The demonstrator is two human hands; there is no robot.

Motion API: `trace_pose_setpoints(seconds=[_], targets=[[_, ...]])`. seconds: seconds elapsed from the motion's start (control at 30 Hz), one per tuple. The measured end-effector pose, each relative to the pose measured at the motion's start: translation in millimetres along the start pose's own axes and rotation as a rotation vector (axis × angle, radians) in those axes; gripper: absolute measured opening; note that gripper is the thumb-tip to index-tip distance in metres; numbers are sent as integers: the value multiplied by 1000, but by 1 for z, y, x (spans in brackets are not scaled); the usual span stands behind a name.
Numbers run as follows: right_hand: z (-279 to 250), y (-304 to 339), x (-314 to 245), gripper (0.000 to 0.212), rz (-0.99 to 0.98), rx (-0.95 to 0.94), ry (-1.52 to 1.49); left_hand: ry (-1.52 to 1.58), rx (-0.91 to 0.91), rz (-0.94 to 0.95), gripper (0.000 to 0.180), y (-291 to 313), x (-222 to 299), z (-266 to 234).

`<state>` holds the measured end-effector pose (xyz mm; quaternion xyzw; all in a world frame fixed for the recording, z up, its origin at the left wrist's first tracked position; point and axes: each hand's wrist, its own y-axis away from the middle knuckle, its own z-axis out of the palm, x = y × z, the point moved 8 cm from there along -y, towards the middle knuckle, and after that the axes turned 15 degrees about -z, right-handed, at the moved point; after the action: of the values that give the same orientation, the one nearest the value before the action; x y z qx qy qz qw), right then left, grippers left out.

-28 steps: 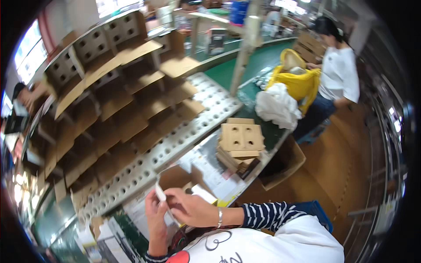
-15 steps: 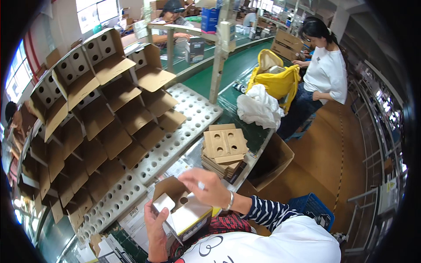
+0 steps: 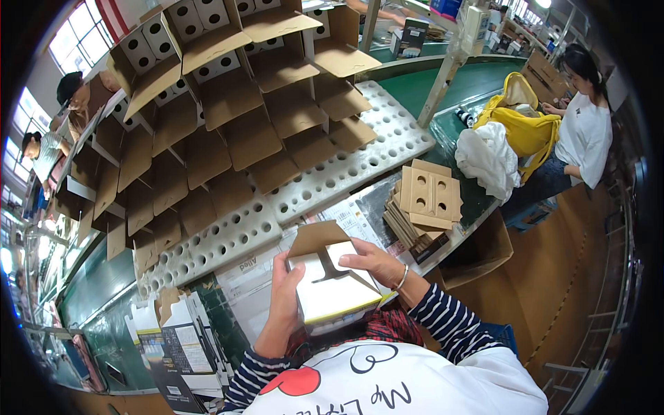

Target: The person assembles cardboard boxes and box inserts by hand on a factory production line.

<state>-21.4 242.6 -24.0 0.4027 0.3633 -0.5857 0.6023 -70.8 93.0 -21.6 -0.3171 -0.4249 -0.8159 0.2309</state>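
A small carton (image 3: 330, 296), white on its flaps with a yellow-edged printed side, is held close to my body. Its long lid flap, brown inside, stands up at the far side, and two white side flaps lie folded inward with a dark gap between them. My left hand (image 3: 282, 294) grips the carton's left side, thumb on top. Around the right side goes my right hand (image 3: 377, 264), its thumb pressing on the right white flap. Whatever is inside the carton is mostly hidden. Right of it lies a stack of brown cardboard inserts (image 3: 430, 196) with round holes.
Open cartons (image 3: 228, 104) are piled in rows at the left on white perforated foam boards (image 3: 387, 131). Flattened printed cartons (image 3: 181, 342) lie lower left. A yellow bag (image 3: 522, 114) and white cloth (image 3: 487, 160) rest beside a seated person (image 3: 586, 124). A large brown box (image 3: 484, 252) stands right.
My right hand has come down from above the carton's opening onto its right side. The white side flaps are now folded in. The view has turned left.
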Motion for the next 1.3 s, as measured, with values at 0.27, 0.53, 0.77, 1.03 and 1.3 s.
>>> trace_pose_setpoints(seconds=[0.27, 0.53, 0.77, 1.03, 1.3], targets=[[-5, 1, -3, 22, -19, 118, 91, -303, -7, 282, 31, 9, 24, 1], [6, -9, -38, 32, -210, -297, 375, -717, -134, 361, 21, 26, 55, 20], [17, -11, -49, 71, -42, -475, 842, -1079, -143, 420, 46, 28, 62, 42], [25, -13, -46, 73, -130, -515, 1042, -1564, -7, 111, 60, 10, 54, 50], [30, -19, -47, 59, -105, -529, 1273, -1572, 77, 195, 46, 11, 55, 52]])
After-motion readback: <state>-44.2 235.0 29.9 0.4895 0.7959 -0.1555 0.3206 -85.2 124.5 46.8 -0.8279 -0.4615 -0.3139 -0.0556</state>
